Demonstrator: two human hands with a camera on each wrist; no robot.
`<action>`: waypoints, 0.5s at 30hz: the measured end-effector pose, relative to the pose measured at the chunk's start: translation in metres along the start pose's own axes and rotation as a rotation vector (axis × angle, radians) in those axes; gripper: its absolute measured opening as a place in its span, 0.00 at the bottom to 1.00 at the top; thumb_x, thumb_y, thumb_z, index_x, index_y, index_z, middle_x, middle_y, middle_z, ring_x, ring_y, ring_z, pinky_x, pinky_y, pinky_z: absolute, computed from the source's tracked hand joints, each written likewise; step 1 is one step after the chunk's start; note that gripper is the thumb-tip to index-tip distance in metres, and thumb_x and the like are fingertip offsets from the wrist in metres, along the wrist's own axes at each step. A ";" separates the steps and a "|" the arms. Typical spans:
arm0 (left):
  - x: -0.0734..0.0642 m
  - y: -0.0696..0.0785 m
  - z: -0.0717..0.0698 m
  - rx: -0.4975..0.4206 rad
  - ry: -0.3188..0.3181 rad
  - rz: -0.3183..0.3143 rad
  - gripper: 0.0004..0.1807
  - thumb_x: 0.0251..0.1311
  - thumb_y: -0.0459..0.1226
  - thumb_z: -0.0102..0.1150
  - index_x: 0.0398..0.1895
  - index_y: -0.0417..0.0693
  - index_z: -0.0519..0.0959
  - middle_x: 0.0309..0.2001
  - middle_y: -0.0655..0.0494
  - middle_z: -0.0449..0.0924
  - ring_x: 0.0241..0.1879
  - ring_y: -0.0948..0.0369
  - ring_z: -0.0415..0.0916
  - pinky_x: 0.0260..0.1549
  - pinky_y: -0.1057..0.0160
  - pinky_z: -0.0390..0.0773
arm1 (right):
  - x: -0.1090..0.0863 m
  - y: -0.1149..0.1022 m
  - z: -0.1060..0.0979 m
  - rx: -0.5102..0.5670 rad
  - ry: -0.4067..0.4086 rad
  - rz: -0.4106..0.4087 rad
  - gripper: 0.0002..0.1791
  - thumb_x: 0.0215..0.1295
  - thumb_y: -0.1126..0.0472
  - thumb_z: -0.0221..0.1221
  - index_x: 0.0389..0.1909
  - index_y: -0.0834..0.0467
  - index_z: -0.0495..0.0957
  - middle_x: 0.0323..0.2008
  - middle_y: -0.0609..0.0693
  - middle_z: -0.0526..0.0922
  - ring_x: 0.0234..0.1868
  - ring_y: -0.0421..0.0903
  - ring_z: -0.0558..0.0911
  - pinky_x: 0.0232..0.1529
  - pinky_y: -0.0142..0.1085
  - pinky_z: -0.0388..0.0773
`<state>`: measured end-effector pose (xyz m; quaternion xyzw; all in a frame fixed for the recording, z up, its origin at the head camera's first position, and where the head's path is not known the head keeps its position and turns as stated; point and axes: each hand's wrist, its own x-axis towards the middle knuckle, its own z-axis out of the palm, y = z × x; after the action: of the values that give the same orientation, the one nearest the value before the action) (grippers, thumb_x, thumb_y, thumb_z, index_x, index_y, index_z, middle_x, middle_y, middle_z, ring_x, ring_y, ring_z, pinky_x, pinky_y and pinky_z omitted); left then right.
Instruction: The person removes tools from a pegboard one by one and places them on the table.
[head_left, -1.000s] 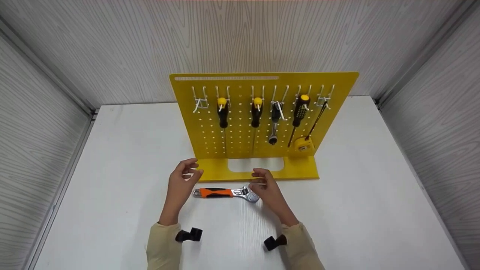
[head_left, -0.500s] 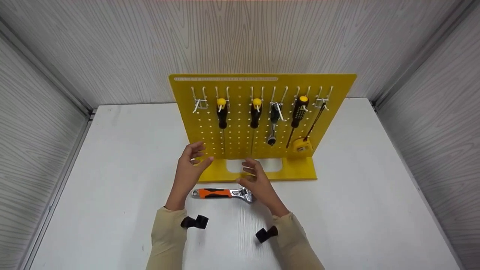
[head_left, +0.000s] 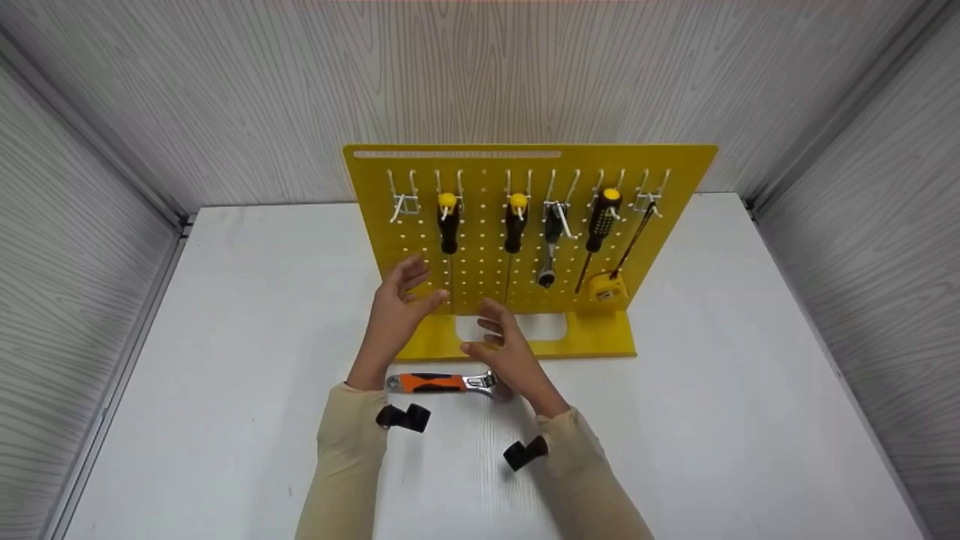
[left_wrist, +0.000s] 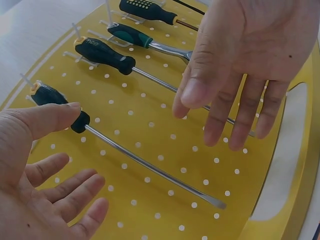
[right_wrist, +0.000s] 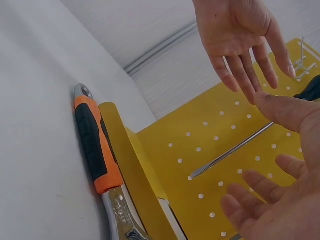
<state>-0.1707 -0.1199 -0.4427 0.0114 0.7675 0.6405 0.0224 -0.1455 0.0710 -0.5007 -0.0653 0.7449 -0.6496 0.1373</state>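
My left hand [head_left: 401, 311] is raised in front of the left part of the yellow pegboard [head_left: 480, 281], fingers loosely bent and apart, holding nothing. Nearest to it hangs the leftmost screwdriver [left_wrist: 142, 162], its dark handle on a white hook and its flat tip downward. My right hand [head_left: 514, 356] hovers over the head end of an adjustable wrench [head_left: 431, 382], also with nothing in its grasp. The wrench lies flat on the table before the board's base, its orange and black handle to the left; in the head view the right hand partly covers its head.
More tools hang along the board: a second screwdriver [head_left: 515, 225], a ratchet wrench [head_left: 551, 247], a thicker dotted-handle screwdriver [head_left: 602, 221] and a yellow tape measure [head_left: 606, 287] on a cord. A bare white hook [head_left: 403, 206] is at the far left. Wood-patterned walls enclose the white table [head_left: 750, 420].
Both hands have moved forward toward the pegboard; the left has risen and shifted right, the right has shifted left. The wrench and the hanging tools stay in place.
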 end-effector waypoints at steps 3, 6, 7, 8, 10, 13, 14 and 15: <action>0.004 0.000 0.002 -0.015 -0.007 0.005 0.40 0.59 0.39 0.65 0.72 0.46 0.58 0.66 0.45 0.66 0.68 0.51 0.64 0.67 0.47 0.61 | 0.001 0.000 0.000 0.000 -0.001 -0.011 0.45 0.62 0.59 0.64 0.74 0.57 0.49 0.71 0.60 0.59 0.71 0.56 0.62 0.70 0.50 0.60; 0.007 0.001 0.005 -0.024 -0.008 0.005 0.40 0.59 0.38 0.65 0.73 0.47 0.57 0.66 0.46 0.67 0.67 0.52 0.64 0.67 0.49 0.61 | 0.002 -0.001 0.000 -0.004 0.005 -0.009 0.45 0.61 0.57 0.65 0.74 0.55 0.50 0.71 0.60 0.59 0.70 0.55 0.63 0.70 0.49 0.61; 0.008 0.000 0.007 -0.026 -0.009 0.005 0.40 0.59 0.38 0.65 0.73 0.47 0.57 0.66 0.46 0.67 0.67 0.52 0.64 0.68 0.49 0.61 | 0.003 -0.002 0.000 -0.003 0.005 -0.015 0.45 0.60 0.56 0.65 0.74 0.55 0.50 0.71 0.60 0.59 0.70 0.55 0.63 0.70 0.49 0.61; 0.009 0.001 0.009 -0.031 -0.008 0.007 0.40 0.59 0.38 0.64 0.73 0.47 0.57 0.65 0.46 0.67 0.67 0.52 0.64 0.67 0.50 0.61 | 0.003 -0.002 0.000 -0.001 0.006 -0.016 0.46 0.60 0.56 0.66 0.74 0.55 0.51 0.71 0.60 0.59 0.70 0.55 0.64 0.70 0.49 0.61; 0.011 0.002 0.012 -0.043 -0.003 0.010 0.39 0.59 0.38 0.64 0.72 0.48 0.57 0.65 0.46 0.68 0.67 0.52 0.64 0.68 0.51 0.61 | 0.004 -0.002 0.000 -0.001 0.006 -0.012 0.46 0.59 0.56 0.66 0.74 0.54 0.51 0.71 0.59 0.60 0.70 0.54 0.64 0.70 0.48 0.61; 0.014 0.003 0.016 -0.071 -0.008 0.025 0.40 0.60 0.37 0.63 0.73 0.46 0.56 0.67 0.45 0.67 0.68 0.52 0.63 0.68 0.51 0.61 | 0.005 -0.003 0.000 0.003 0.002 -0.018 0.46 0.59 0.56 0.66 0.73 0.55 0.51 0.70 0.59 0.60 0.70 0.55 0.64 0.70 0.48 0.61; 0.014 0.003 0.017 -0.081 -0.011 0.031 0.40 0.60 0.37 0.63 0.73 0.46 0.56 0.67 0.44 0.67 0.68 0.51 0.64 0.69 0.51 0.61 | 0.005 -0.003 0.000 0.006 0.002 -0.016 0.46 0.59 0.57 0.66 0.73 0.55 0.51 0.70 0.59 0.61 0.70 0.55 0.64 0.70 0.48 0.61; 0.015 0.004 0.018 -0.089 -0.017 0.035 0.40 0.60 0.36 0.63 0.73 0.45 0.55 0.67 0.43 0.66 0.68 0.51 0.64 0.69 0.51 0.60 | 0.005 -0.003 0.000 0.006 0.003 -0.018 0.45 0.59 0.57 0.66 0.73 0.55 0.52 0.70 0.59 0.61 0.70 0.55 0.64 0.70 0.48 0.61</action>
<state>-0.1850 -0.1005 -0.4426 0.0290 0.7376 0.6744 0.0180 -0.1503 0.0693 -0.4985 -0.0709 0.7424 -0.6533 0.1306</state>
